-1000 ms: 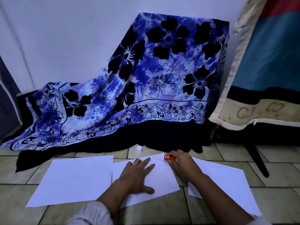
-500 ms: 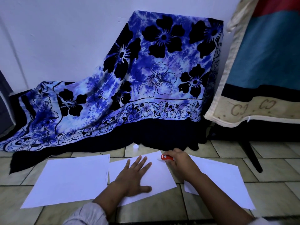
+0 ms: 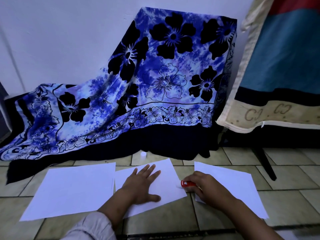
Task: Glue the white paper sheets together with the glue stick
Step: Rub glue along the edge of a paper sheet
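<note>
The right hand (image 3: 207,187) is now lower along the right edge of the middle sheet (image 3: 169,183). One second ago it held the glue stick (image 3: 187,183) at the top right corner of this sheet. Now the red stick lies nearly level, with its tip at the edge, not far above the lower right corner. The top left corner of the right sheet (image 3: 233,177), which the hand covered before, is now uncovered.
</note>
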